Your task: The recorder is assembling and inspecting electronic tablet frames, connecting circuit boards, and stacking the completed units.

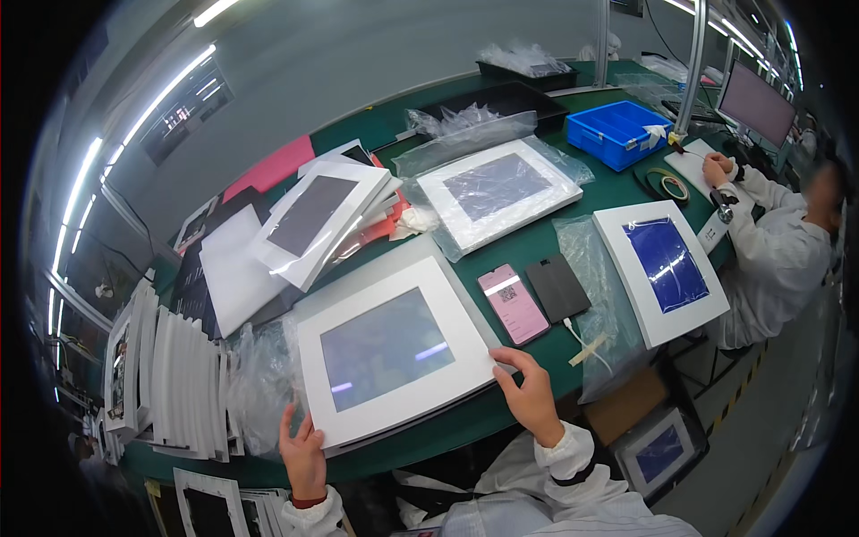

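A white-framed display panel (470, 358) with a grey screen lies face up in front of me, on a translucent foam sheet. At its right edge my right hand (530, 398) is closed, index finger and thumb pinching the frame. My left hand (302, 456) is by the lower left corner, with thumb and index finger apart; I see nothing held in it. Clear plastic wrap (261, 394) is bunched beside the panel's left side. Right of the panel lie a pink-screened phone (513, 304) and a dark grey flat box (557, 286) with a white cable.
A blue-screened panel (613, 233) sits at the table's right edge; a bagged panel (568, 192) lies behind. Stacked panels (358, 183) and upright white frames (183, 385) stand left. A blue bin (608, 152) and black tray (537, 103) are farther back. A co-worker (778, 233) sits right.
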`<state>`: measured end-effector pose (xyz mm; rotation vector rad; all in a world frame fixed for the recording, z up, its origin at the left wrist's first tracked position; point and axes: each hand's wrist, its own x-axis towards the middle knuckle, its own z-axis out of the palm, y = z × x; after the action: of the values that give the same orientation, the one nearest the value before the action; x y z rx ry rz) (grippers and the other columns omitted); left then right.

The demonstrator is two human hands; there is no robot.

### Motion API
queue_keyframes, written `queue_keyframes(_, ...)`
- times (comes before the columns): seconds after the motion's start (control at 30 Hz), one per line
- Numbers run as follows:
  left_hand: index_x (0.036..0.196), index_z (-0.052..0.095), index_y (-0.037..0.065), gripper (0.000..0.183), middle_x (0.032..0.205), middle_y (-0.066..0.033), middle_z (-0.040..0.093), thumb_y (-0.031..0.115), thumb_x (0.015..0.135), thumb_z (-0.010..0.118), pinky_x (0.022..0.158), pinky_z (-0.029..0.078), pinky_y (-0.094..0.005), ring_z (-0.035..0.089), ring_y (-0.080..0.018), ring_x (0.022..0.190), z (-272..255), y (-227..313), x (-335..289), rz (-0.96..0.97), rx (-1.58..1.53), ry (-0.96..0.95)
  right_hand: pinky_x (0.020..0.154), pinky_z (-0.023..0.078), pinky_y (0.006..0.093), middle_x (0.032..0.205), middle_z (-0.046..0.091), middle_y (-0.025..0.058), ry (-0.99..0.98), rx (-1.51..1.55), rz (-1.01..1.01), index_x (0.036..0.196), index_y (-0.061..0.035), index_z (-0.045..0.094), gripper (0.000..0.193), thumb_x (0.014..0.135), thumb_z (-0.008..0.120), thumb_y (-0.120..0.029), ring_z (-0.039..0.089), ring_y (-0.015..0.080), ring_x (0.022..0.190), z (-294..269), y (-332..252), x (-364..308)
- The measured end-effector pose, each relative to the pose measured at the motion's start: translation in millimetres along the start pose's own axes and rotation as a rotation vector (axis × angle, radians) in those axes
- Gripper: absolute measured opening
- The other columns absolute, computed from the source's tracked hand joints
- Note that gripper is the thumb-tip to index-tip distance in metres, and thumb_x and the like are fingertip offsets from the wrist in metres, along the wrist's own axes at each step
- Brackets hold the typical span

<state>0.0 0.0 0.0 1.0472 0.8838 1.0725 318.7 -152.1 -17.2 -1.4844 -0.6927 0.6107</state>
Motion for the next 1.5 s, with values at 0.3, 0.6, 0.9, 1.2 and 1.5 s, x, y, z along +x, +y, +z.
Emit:
queue_keyframes(0.3, 0.133, 0.026, 0.0, 0.072, 0.125, -0.032, 0.046, -0.016, 0.072, 0.061, 0.096, 0.045, -0.0373, 0.052, -0.033, 0.115, 41.8, 69.2, -11.3, 0.047, -0.245, 0.009, 0.107, 0.026, 0.0489, 0.131, 0.046, 0.02, -0.294, -0.684, -0.551, 0.127, -0.0053, 0.048, 0.06, 0.074, 0.073, -0.017, 0.035, 0.042, 0.128, 23.4, -34.9, -5.0)
queue_keyframes(0.6, 0.126, 0.033, 0.002, 0.061, 0.128, -0.0302, 0.045, -0.009, 0.076, 0.065, 0.102, 0.041, -0.0406, 0.048, -0.0337, 0.12, 89.8, 115.7, -10.7, 0.111, -0.352, -0.37, 0.1, 0.04, 0.0375, 0.129, 0.051, 0.0197, -0.277, -0.397, -0.707, 0.12, -0.0026, 0.054, 0.064, 0.059, 0.066, 0.014, 0.049, 0.0351, 0.121, 58.5, -63.4, 12.3)
queue_keyframes(0.9, 0.113, 0.047, 0.0, 0.04, 0.118, -0.0211, 0.056, -0.008, 0.077, 0.063, 0.098, 0.043, -0.0377, 0.055, -0.0267, 0.113, 56.6, 64.7, 19.6, 0.201, -0.206, -0.148, 0.095, 0.042, 0.0321, 0.122, 0.055, 0.0143, -0.156, -0.094, -0.385, 0.124, 0.0015, 0.05, 0.062, 0.064, 0.055, 0.016, 0.054, 0.0221, 0.113, 28.7, -46.4, 21.5)
queue_keyframes(1.2, 0.104, 0.057, -0.003, 0.027, 0.111, -0.013, 0.061, -0.009, 0.078, 0.059, 0.092, 0.046, -0.0298, 0.059, -0.0179, 0.104, 69.3, 16.0, 8.1, 0.129, 0.022, -0.211, 0.089, 0.041, 0.03, 0.106, 0.053, 0.0079, 0.057, 0.094, -0.239, 0.113, 0.0, 0.045, 0.044, 0.073, 0.062, 0.006, 0.054, 0.0153, 0.095, -3.1, -31.6, 27.5)
queue_keyframes(1.5, 0.101, 0.064, 0.0, 0.027, 0.102, -0.0102, 0.063, -0.007, 0.075, 0.058, 0.081, 0.05, -0.0267, 0.064, -0.0175, 0.09, 145.6, -41.2, -21.9, 0.289, 0.289, -0.429, 0.091, 0.04, 0.0305, 0.105, 0.052, 0.0057, 0.185, 0.422, -0.264, 0.118, -0.0026, 0.043, 0.05, 0.074, 0.063, 0.01, 0.053, 0.0153, 0.096, -4.9, -22.7, 32.0)
